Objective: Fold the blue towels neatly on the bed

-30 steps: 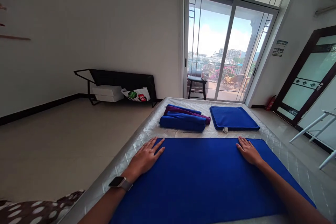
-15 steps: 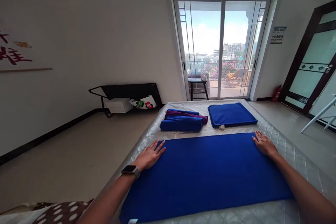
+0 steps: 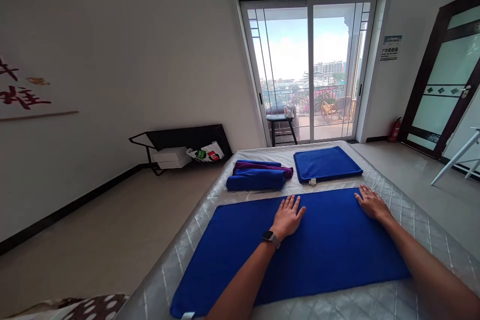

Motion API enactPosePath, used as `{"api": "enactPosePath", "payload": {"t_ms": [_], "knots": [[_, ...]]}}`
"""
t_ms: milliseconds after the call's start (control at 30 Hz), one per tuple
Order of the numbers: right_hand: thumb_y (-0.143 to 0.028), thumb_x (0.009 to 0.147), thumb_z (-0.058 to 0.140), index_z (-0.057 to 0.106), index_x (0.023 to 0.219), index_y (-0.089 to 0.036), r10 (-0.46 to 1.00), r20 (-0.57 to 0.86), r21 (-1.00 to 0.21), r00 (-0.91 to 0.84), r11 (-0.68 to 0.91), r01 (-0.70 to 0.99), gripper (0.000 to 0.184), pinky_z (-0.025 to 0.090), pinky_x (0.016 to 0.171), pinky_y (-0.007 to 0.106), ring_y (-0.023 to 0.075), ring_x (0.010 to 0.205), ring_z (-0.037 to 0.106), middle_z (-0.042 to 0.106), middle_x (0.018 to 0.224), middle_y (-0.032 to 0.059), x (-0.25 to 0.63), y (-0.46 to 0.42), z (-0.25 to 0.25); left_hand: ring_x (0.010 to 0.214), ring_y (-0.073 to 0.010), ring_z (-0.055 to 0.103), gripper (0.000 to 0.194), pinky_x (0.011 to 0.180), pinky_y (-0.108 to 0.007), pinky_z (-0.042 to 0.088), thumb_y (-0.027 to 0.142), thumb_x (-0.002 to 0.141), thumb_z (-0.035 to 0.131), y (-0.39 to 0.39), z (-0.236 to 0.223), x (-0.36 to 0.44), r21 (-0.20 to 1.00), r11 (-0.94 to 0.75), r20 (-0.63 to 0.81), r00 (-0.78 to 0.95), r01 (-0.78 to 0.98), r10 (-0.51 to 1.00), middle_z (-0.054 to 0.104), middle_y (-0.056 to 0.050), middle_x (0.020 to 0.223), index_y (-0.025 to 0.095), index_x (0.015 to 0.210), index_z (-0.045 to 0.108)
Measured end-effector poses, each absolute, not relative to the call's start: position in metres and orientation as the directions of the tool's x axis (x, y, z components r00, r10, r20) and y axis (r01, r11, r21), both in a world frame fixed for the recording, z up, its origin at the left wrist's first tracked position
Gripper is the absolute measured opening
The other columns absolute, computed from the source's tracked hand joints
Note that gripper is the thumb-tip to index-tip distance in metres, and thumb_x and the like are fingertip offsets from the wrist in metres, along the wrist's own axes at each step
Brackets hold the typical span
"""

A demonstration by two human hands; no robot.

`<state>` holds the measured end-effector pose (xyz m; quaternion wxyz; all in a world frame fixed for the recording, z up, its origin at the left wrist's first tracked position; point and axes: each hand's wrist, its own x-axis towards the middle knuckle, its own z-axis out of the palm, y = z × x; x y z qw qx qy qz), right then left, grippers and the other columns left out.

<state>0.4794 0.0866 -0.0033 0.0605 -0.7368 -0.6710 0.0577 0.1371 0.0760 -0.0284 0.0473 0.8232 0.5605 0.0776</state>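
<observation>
A blue cloth (image 3: 333,245) lies spread flat on the mattress in front of me, with a white tag at its near left corner. My left hand (image 3: 288,217), with a watch on the wrist, rests palm down near the middle of the cloth's far edge, fingers stretched out. At the far right corner lies my right hand (image 3: 372,203), also flat with its fingers extended. Beyond the cloth are rolled blue and purple cloths (image 3: 258,179) on the left and a folded blue cloth (image 3: 327,163) with a white tag on the right.
The quilted mattress (image 3: 397,200) carries all the cloths. A black stand (image 3: 180,135) with white boxes and a bag sits by the left wall. Behind are sliding glass doors (image 3: 310,70) and a dark stool (image 3: 279,118). A brown polka-dot fabric (image 3: 101,306) shows at bottom left.
My left hand has moved right, from the cloth's far left corner to near the middle of its far edge. My right hand stays at the far right corner. The view has shifted slightly.
</observation>
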Motion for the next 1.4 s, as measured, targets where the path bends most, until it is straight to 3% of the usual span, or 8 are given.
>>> {"api": "enactPosePath", "payload": {"t_ms": [233, 400, 533, 667, 833, 1067, 1267, 1400], "knots": [[-0.046, 0.101, 0.016, 0.03, 0.158, -0.008, 0.995, 0.004, -0.145, 0.098, -0.096, 0.985, 0.07, 0.018, 0.125, 0.043, 0.0228, 0.153, 0.022, 0.027, 0.165, 0.0108, 0.484, 0.092, -0.011, 0.153, -0.0293, 0.022, 0.076, 0.123, -0.052, 0.02, 0.064, 0.1, 0.015, 0.062, -0.024, -0.008, 0.098, -0.045, 0.015, 0.044, 0.994, 0.999, 0.026, -0.014, 0.165, 0.017, 0.158, 0.03], [-0.045, 0.101, 0.018, 0.029, 0.158, -0.009, 0.994, -0.017, -0.137, 0.109, -0.11, 0.984, 0.069, 0.015, 0.125, 0.042, 0.0224, 0.153, 0.02, 0.025, 0.166, 0.0083, 0.482, 0.091, -0.009, 0.152, -0.0275, 0.026, 0.071, 0.121, -0.048, 0.026, 0.053, 0.102, 0.014, 0.048, -0.029, -0.123, 0.036, 0.113, 0.019, -0.113, 0.993, 0.993, 0.031, -0.017, 0.163, 0.01, 0.157, 0.031], [-0.043, 0.1, 0.017, 0.026, 0.158, -0.004, 0.993, -0.036, -0.145, 0.115, -0.119, 0.982, 0.07, 0.016, 0.125, 0.043, 0.0237, 0.154, 0.019, 0.023, 0.166, 0.0105, 0.479, 0.089, -0.004, 0.149, -0.0285, 0.033, 0.072, 0.121, -0.047, 0.029, 0.051, 0.102, 0.013, 0.046, -0.026, -0.139, 0.043, 0.122, 0.097, -0.126, 0.992, 0.987, 0.039, -0.019, 0.158, 0.006, 0.153, 0.037], [-0.044, 0.1, 0.018, 0.028, 0.158, -0.004, 0.994, -0.011, -0.152, 0.109, -0.11, 0.982, 0.07, 0.019, 0.125, 0.045, 0.0254, 0.153, 0.022, 0.027, 0.165, 0.0128, 0.479, 0.089, -0.004, 0.148, -0.0296, 0.034, 0.069, 0.121, -0.049, 0.03, 0.049, 0.104, 0.017, 0.031, -0.021, -0.09, 0.075, 0.003, 0.231, -0.021, 0.997, 0.973, 0.04, -0.021, 0.157, 0.004, 0.152, 0.038], [-0.043, 0.101, 0.022, 0.032, 0.157, -0.009, 0.991, 0.012, -0.162, 0.133, -0.129, 0.978, 0.067, 0.021, 0.124, 0.044, 0.0247, 0.152, 0.025, 0.032, 0.164, 0.011, 0.481, 0.09, -0.006, 0.151, -0.0249, 0.029, 0.062, 0.123, -0.048, 0.028, 0.052, 0.105, 0.021, -0.029, -0.041, -0.043, 0.051, -0.21, 0.198, 0.196, 0.976, 0.96, 0.035, -0.011, 0.162, 0.019, 0.157, 0.032], [-0.044, 0.101, 0.021, 0.032, 0.157, -0.011, 0.993, 0.007, -0.175, 0.114, -0.111, 0.978, 0.066, 0.019, 0.125, 0.043, 0.0233, 0.153, 0.023, 0.028, 0.165, 0.009, 0.481, 0.089, -0.005, 0.148, -0.0261, 0.034, 0.06, 0.118, -0.049, 0.036, 0.048, 0.104, 0.025, -0.105, -0.072, -0.126, 0.0, -0.12, 0.205, 0.118, 0.993, 0.972, 0.034, -0.007, 0.163, 0.029, 0.16, 0.011], [-0.045, 0.102, 0.02, 0.03, 0.157, -0.007, 0.993, 0.0, -0.181, 0.122, -0.12, 0.976, 0.068, 0.017, 0.125, 0.043, 0.0235, 0.153, 0.022, 0.027, 0.166, 0.0109, 0.482, 0.091, -0.007, 0.147, -0.0286, 0.036, 0.06, 0.116, -0.053, 0.037, 0.044, 0.103, 0.025, -0.119, -0.075, -0.145, -0.003, -0.085, 0.23, 0.084, 0.996, 0.97, 0.038, -0.011, 0.16, 0.025, 0.16, 0.02], [-0.044, 0.102, 0.022, 0.034, 0.157, -0.013, 0.994, 0.03, -0.19, 0.108, -0.1, 0.977, 0.065, 0.019, 0.125, 0.044, 0.0234, 0.152, 0.024, 0.031, 0.164, 0.009, 0.483, 0.093, -0.01, 0.149, -0.0279, 0.033, 0.06, 0.117, -0.052, 0.036, 0.046, 0.102, 0.025, -0.116, -0.075, -0.139, -0.006, -0.074, 0.198, 0.074, 0.997, 0.977, 0.039, -0.011, 0.16, 0.024, 0.158, 0.03]]}}
